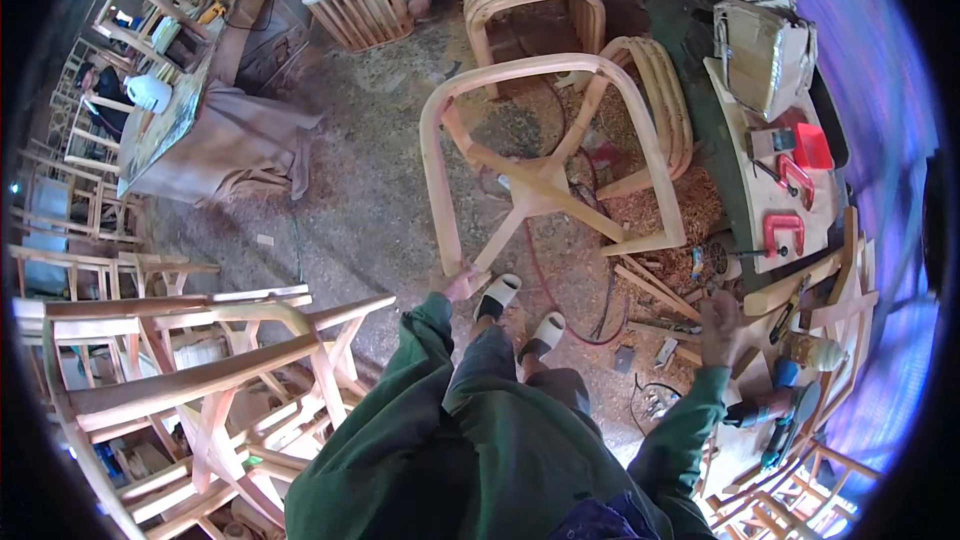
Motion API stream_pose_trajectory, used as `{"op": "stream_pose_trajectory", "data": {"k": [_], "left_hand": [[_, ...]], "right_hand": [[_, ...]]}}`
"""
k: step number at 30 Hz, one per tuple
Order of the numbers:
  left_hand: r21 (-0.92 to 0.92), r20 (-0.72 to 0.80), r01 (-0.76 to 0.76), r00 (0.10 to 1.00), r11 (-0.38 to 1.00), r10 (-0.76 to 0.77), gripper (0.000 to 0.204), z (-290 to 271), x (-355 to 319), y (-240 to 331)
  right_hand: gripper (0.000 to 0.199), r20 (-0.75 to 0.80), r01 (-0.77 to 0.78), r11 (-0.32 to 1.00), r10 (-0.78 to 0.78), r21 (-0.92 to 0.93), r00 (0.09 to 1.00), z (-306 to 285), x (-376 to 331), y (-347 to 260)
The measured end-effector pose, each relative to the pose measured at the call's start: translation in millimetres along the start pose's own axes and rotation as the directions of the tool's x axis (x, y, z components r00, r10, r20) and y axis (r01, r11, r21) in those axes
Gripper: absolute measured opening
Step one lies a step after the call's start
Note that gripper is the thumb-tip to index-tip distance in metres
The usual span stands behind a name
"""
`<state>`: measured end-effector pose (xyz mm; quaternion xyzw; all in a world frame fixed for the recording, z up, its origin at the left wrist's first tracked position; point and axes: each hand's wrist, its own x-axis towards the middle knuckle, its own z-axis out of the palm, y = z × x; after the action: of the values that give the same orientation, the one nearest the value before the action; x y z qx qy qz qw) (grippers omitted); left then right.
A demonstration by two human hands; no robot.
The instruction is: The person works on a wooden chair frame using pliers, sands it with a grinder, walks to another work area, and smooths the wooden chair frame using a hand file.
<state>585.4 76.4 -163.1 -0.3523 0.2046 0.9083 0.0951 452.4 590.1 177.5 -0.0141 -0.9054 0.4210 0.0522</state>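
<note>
One left hand (460, 283) closes on the wooden frame (535, 197), likely steadying it; my right hand's (718, 328) grip I can't tell; next needs balance.

Slatted wooden piece (360, 10), 1, occupied 11 o'clock. Stacked curved wooden frames (530, 2) rose near 12 o'clock. Cardboard box (765, 58), worn, 1, sat at 2 o'clock; red open-topped box (815, 145), 1, sat between 2 and 3 o'clock, near red clamps (785, 221), 2. Wooden chair frames (180, 386) crowded 8 o'clock. At 10 o'clock, brownish cloth (240, 145) draped a table (175, 115), which bore 1 white jug (148, 93).
</note>
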Motion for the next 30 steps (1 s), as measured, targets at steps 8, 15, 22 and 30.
{"op": "stream_pose_trajectory", "data": {"k": [8, 15, 22, 30], "left_hand": [[0.027, -0.017, 0.071, 0.997, 0.997, -0.071, 0.028, 76.5, -36.3, 12.7], [0.618, -0.218, -0.138, 0.915, 0.774, 0.338, 0.031, 70.0, -29.4, 18.5], [0.974, 0.218, -0.223, 0.899, -0.03, 0.38, 0.041, 85.2, -3.1, 95.1], [0.693, -0.223, -0.012, 0.947, 0.721, 0.23, 0.05, 132.6, 25.2, 153.0]], "right_hand": [[0.077, -0.079, -0.305, 0.939, 0.296, -0.158, 0.952, 107.9, 78.3, 122.8], [0.071, 0.052, -0.456, 0.89, 0.455, -0.002, 0.889, 147.9, 106.3, 154.1], [0.051, -0.066, -0.356, 0.906, 0.379, 0.23, 0.923, 183.1, 122.1, 112.1], [0.038, 0.327, -0.431, 0.899, 0.384, 0.082, 0.863, 241.7, 61.0, 113.6]]}}
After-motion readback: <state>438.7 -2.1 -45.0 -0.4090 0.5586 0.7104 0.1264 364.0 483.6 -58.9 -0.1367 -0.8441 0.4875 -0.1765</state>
